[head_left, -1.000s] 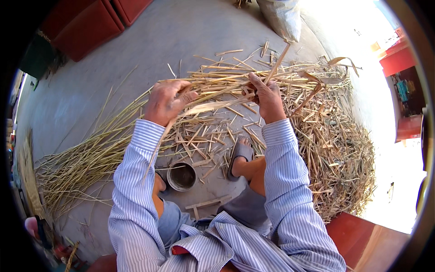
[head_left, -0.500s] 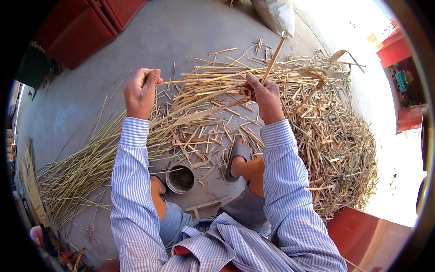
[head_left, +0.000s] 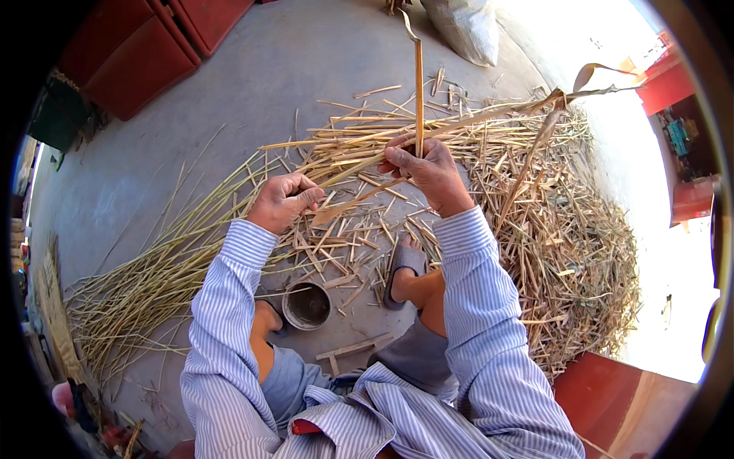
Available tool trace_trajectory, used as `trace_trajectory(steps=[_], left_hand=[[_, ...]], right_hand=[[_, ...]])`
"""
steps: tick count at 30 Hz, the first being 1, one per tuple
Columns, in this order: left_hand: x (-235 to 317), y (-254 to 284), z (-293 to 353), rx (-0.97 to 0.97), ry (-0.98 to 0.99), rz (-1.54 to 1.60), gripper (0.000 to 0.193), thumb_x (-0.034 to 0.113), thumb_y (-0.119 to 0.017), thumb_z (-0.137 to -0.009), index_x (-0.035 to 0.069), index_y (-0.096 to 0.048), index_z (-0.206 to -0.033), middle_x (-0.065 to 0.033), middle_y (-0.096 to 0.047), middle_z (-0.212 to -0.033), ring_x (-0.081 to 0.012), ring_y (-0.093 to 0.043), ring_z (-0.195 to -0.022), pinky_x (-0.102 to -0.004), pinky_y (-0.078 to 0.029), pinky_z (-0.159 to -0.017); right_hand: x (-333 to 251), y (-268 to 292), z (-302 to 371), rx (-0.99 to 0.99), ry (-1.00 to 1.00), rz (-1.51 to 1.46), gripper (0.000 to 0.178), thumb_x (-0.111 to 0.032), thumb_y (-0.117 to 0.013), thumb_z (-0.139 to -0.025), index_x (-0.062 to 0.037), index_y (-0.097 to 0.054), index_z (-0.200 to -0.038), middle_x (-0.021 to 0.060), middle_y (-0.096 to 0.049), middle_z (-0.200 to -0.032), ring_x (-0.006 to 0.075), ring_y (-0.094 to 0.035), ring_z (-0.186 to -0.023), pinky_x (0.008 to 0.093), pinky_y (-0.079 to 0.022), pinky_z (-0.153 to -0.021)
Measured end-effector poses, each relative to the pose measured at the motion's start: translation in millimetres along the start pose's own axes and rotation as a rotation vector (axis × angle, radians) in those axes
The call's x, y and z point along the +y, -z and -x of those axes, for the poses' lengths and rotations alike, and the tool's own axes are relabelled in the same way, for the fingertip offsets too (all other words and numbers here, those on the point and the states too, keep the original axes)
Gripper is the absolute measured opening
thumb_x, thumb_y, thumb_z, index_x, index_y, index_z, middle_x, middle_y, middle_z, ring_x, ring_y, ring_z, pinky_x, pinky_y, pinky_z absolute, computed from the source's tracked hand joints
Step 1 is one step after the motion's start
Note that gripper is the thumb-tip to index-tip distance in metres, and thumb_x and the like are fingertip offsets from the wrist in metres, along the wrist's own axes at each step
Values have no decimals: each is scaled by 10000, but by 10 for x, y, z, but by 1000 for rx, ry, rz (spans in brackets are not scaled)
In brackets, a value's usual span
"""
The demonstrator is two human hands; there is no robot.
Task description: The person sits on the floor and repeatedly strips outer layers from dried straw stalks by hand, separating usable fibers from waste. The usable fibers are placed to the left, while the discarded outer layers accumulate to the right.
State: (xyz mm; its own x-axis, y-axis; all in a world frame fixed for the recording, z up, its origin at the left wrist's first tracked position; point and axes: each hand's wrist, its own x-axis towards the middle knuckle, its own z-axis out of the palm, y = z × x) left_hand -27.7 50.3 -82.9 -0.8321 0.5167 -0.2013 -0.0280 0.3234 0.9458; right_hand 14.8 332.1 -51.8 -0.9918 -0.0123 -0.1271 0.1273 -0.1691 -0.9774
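Near the centre of the frame, a dry pale stalk spans the gap between the two hands, slanting up to the right. The left hand appears to pinch its lower-left end between thumb and fingers. The right hand is closed on it farther along, its thumb and fingers pressed together, and also holds an upright stalk that points to the top of the frame. Toward the upper right trail withered leaves.

Working this well likely means keeping the right-hand pinch firm and letting the left hand do the pulling, along the stalk's length rather than across it, since dry stems probably snap when bent. The upright stalk is best kept angled away from the left hand's path. Trailing leaves could snag on the heap of dry plant pieces at right, so lifting them clear would help. Both hands should stay above the round bowl, lower centre.
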Motion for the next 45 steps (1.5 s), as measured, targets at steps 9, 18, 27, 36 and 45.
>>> trace_trajectory(steps=[9,18,27,36,45], left_hand=[[146,135,-38,183,-145,-2,170,151,-716,-875,-10,-666,-892,-44,-668,-749,-83,-576,-655,-233,-487,-596],[143,-214,52,369,-86,-61,208,174,-789,-798,4,-688,-862,-56,-686,-751,-102,-610,-684,-261,-500,-620],[128,-157,215,468,-116,83,185,127,-785,-816,-5,-666,-869,-71,-697,-808,-95,-621,-717,-240,-518,-648],[237,366,168,922,-581,-1166,443,428,-615,-929,-10,-668,-973,-109,-705,-836,-267,-645,-676,-376,-506,-775],[53,-104,264,70,-52,-417,362,398,-610,-924,63,-716,-837,-94,-689,-707,-271,-645,-633,-375,-484,-622]], right_hand=[[163,761,54,506,-132,1290,648,-314,-850,-672,9,-571,-1160,161,-670,-1011,302,-635,-1007,413,-484,-854],[-43,142,-89,381,-39,-118,228,-239,-616,-961,-21,-631,-1025,71,-700,-928,130,-693,-823,207,-519,-668],[-68,64,-135,239,-51,-239,195,-202,-597,-969,-8,-616,-982,109,-704,-906,172,-706,-817,247,-577,-672],[-43,132,-119,275,7,-324,191,-136,-558,-976,20,-567,-1086,154,-703,-955,208,-711,-833,264,-600,-700],[-97,37,-105,185,20,-382,257,-102,-555,-966,29,-526,-1186,139,-680,-1022,219,-700,-904,280,-590,-766]])
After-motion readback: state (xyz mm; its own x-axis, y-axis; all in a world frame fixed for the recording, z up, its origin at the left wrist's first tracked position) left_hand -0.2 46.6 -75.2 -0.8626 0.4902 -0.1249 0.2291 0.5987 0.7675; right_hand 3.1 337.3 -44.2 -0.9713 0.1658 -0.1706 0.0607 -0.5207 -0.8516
